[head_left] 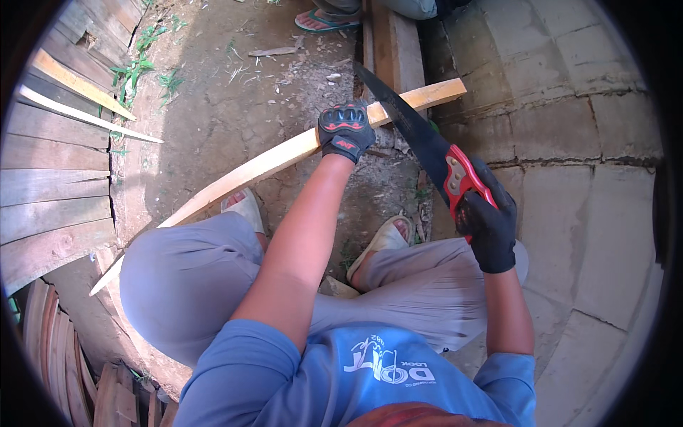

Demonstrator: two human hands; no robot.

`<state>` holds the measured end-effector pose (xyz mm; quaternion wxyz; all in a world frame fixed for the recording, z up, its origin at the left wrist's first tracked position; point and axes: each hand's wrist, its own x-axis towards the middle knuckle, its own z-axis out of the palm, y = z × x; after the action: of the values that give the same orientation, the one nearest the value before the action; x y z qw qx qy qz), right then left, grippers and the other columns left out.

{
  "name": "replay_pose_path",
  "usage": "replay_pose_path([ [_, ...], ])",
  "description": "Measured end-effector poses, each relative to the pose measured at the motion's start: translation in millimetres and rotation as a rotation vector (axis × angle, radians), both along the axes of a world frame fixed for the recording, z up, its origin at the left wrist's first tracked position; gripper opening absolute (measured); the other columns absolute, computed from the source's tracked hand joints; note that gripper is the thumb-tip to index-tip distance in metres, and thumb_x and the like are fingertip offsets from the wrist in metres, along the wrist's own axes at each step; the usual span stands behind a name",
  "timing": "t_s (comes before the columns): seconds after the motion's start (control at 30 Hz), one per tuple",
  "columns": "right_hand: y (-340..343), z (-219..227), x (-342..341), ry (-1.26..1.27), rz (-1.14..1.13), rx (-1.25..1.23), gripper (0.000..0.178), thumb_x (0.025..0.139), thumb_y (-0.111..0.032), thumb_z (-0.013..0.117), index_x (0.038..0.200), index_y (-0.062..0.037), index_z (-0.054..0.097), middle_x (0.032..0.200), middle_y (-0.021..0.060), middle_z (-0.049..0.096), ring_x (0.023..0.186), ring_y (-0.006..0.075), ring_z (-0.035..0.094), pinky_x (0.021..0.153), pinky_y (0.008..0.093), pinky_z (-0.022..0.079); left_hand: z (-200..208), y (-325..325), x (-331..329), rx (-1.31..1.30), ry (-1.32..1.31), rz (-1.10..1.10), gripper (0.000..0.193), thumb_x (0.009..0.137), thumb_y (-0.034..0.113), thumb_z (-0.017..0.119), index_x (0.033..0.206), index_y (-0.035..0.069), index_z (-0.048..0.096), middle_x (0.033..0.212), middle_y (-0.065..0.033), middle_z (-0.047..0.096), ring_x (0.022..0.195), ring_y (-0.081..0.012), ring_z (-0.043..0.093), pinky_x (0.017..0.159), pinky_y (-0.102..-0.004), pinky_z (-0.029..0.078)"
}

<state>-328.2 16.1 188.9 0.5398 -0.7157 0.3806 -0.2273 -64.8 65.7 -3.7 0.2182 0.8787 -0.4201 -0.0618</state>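
A long pale wooden strip (274,161) runs slantwise from the lower left, over my left knee's far side, up to the right. My left hand (346,128), in a black glove with red trim, is closed around the strip near its upper right part. In my right hand (491,224), also black-gloved, I grip the red and grey handle of a handsaw (416,135). The dark blade slants up and left, crossing the strip just right of my left hand. Whether its teeth touch the wood I cannot tell.
A wooden beam (395,53) lies beyond the strip, with another person's sandalled foot (329,21) beside it. Wooden boards (57,178) stand along the left, two pale strips (89,114) among them. A block wall (555,128) fills the right. Wood pieces (60,349) are stacked at lower left.
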Motion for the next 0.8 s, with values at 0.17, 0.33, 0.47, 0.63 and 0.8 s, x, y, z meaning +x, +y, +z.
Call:
replay_pose_path([
  [0.17, -45.9, -60.5, 59.7, 0.044, 0.263, -0.519, 0.039, 0.091, -0.007, 0.074, 0.129, -0.0108, 0.078, 0.148, 0.0209, 0.067, 0.126, 0.0363, 0.071, 0.108, 0.0408, 0.055, -6.6, 3.4, -0.2, -0.011, -0.058, 0.022, 0.021, 0.088, 0.026, 0.069, 0.105, 0.017, 0.078, 0.099, -0.0108, 0.079, 0.097, -0.0319, 0.077, 0.086, -0.0475, 0.058],
  [0.33, -84.8, -116.3, 129.1, 0.034, 0.217, -0.489, 0.033, 0.081, -0.005, 0.08, 0.112, -0.0149, 0.084, 0.146, 0.0136, 0.07, 0.123, 0.0296, 0.074, 0.1, 0.0365, 0.058, -0.5, -0.9, -3.8, -0.043, -0.034, 0.004, 0.02, 0.089, 0.024, 0.067, 0.103, 0.016, 0.079, 0.096, -0.0107, 0.078, 0.095, -0.0316, 0.077, 0.083, -0.0476, 0.057],
  [0.47, -92.0, -123.9, 133.1, 0.143, 0.277, -0.639, 0.044, 0.079, -0.004, 0.081, 0.121, -0.0152, 0.083, 0.14, 0.0119, 0.073, 0.111, 0.0255, 0.077, 0.092, 0.0339, 0.06, -6.4, -1.5, 2.3, -0.014, 0.004, 0.016, 0.019, 0.089, 0.025, 0.066, 0.1, 0.016, 0.079, 0.095, -0.0107, 0.078, 0.094, -0.0315, 0.077, 0.082, -0.047, 0.056],
  [0.63, -54.6, -87.0, 126.6, 0.077, -0.02, 0.11, 0.056, 0.084, -0.005, 0.08, 0.14, -0.0084, 0.074, 0.14, 0.0128, 0.073, 0.102, 0.0215, 0.079, 0.086, 0.0338, 0.061, -15.6, 1.4, -5.4, -0.051, -0.044, 0.024, 0.021, 0.087, 0.028, 0.069, 0.101, 0.016, 0.079, 0.097, -0.0113, 0.079, 0.094, -0.0323, 0.077, 0.082, -0.0477, 0.058],
  [0.8, -51.3, -61.0, 52.8, 0.099, 0.175, -0.407, 0.055, 0.087, -0.005, 0.076, 0.142, -0.001, 0.07, 0.144, 0.0159, 0.07, 0.118, 0.0225, 0.073, 0.098, 0.0347, 0.058, 9.8, -6.3, 13.3, 0.078, 0.119, -0.035, 0.031, 0.086, 0.03, 0.072, 0.113, 0.017, 0.078, 0.109, -0.0134, 0.08, 0.106, -0.0338, 0.078, 0.09, -0.0474, 0.061],
])
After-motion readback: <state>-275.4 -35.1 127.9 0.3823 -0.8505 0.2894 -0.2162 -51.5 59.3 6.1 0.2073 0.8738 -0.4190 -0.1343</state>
